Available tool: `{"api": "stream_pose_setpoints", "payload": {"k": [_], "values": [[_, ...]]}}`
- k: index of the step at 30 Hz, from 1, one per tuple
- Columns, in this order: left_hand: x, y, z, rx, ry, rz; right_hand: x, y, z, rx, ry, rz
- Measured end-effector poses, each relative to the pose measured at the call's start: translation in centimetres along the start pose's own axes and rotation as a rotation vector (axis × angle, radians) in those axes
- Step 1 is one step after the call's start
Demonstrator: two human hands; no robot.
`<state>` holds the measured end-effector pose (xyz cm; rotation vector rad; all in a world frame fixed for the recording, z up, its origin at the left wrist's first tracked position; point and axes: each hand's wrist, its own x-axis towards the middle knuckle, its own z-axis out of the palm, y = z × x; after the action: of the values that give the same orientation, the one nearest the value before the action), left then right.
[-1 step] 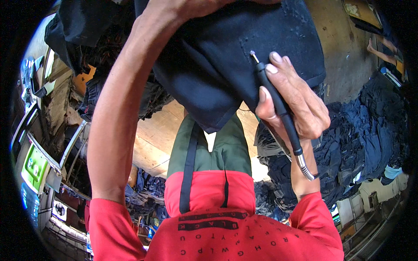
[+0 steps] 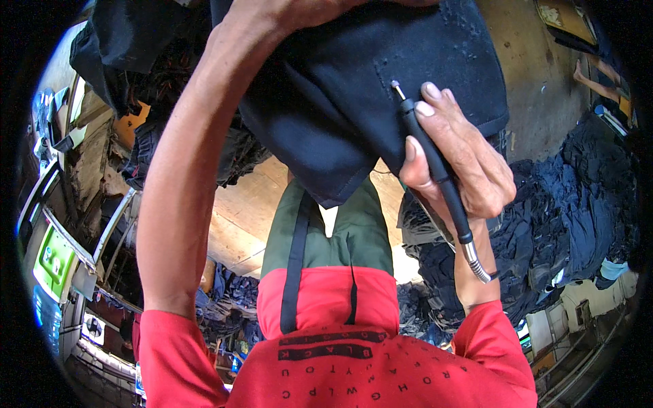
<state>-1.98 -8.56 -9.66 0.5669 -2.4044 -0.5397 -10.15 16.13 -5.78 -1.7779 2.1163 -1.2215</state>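
My right hand is closed around a black pen-shaped rotary tool handpiece, with thumb and fingers on opposite sides. Its thin metal shaft ends in a small pale purple bit, at or just over a dark denim garment; contact is unclear. Rough, worn patches mark the cloth around and above the bit. A metal spring sleeve extends from the tool's rear by my wrist. My left hand reaches across the garment's top at the upper edge of the view. Its fingers are mostly cut off, so their grip is hidden.
Heaps of dark garments lie to the right, with more dark cloth at upper left. Wooden boards show below the garment. A green plastic object stands far left. Another person's bare leg shows at far right.
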Motion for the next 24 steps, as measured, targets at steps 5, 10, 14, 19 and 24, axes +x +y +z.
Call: {"api": "stream_pose_setpoints", "payload": {"k": [5,10,14,19,24], "values": [[0.2,0.5,-0.3,0.018,-0.017,-0.02,-0.3,0.0,-0.3,0.008,-0.009,0.005],[0.9,-0.3,0.4,0.042,-0.02,-0.021,-0.3,0.9,0.0,-0.012,-0.025,0.021],[0.6,-0.6,0.7,0.042,-0.031,-0.038,-0.8,0.9,-0.2,-0.01,-0.038,0.035],[0.6,-0.4,0.6,0.02,0.0,0.006,-1.4,0.9,-0.5,-0.012,-0.051,0.043],[0.6,-0.8,1.4,0.043,0.011,-0.025,-2.0,1.0,-0.7,-0.007,-0.046,0.038]]}}
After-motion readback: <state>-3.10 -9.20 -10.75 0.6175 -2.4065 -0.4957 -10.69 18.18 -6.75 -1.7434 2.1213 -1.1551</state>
